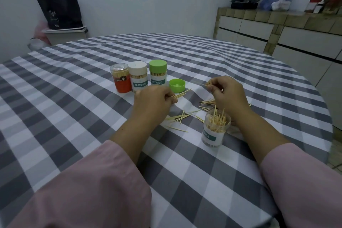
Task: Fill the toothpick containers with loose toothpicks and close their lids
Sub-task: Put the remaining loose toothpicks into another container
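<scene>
Left hand [155,98] pinches a toothpick bunch [180,94]; right hand [226,92] pinches a few. The open container [214,129] beside it could be knocked over.

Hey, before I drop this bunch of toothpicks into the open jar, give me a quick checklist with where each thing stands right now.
1. Open jar upright, mouth uncovered: ok.
2. Room left in the jar: cannot tell; the picks inside stand above the rim.
3. Left hand grips a bundle of toothpicks: ok.
4. Right hand free to steady the jar: not ok, it pinches a toothpick.
5. Green lid within reach, lying on the tablecloth: ok.
6. Loose toothpicks all gathered: not ok, many remain scattered.
</scene>
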